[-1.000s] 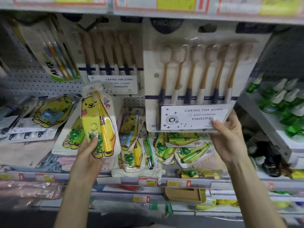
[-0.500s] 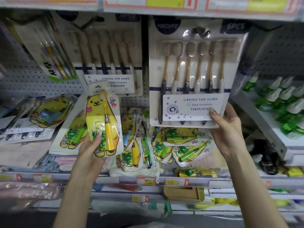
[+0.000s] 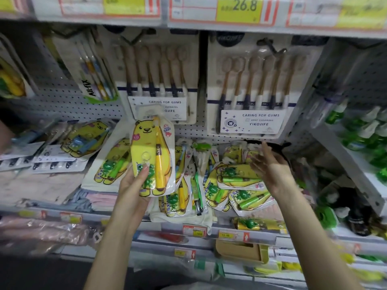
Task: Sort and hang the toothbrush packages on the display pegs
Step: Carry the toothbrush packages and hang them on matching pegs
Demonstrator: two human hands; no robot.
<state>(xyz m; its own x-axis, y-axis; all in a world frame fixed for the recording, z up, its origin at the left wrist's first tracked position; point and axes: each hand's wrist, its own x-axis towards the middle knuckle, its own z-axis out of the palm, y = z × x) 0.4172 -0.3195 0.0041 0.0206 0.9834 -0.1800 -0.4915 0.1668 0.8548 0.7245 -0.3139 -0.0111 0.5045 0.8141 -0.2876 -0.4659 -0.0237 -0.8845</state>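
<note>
My left hand (image 3: 134, 183) grips a yellow bear-shaped toothbrush package (image 3: 151, 151) by its lower edge and holds it upright in front of the shelf. A large white six-brush package (image 3: 253, 86) hangs on a peg (image 3: 272, 46) at the upper right of the pegboard. My right hand (image 3: 272, 170) hovers below that package, blurred, fingers spread, holding nothing. A second six-brush package (image 3: 159, 80) hangs to the left. Several more bear packages (image 3: 236, 181) lie piled on the shelf under my hands.
An angled multi-colour brush pack (image 3: 92, 70) hangs at the upper left. Green bottles (image 3: 364, 132) fill a side rack at the right. Folded cloths (image 3: 41, 185) lie on the left of the shelf. Price tags (image 3: 238, 9) line the rail above.
My right hand has let go of the big six-brush package, which now hangs on its peg, and has dropped below it. The left hand keeps the bear package, raised slightly.
</note>
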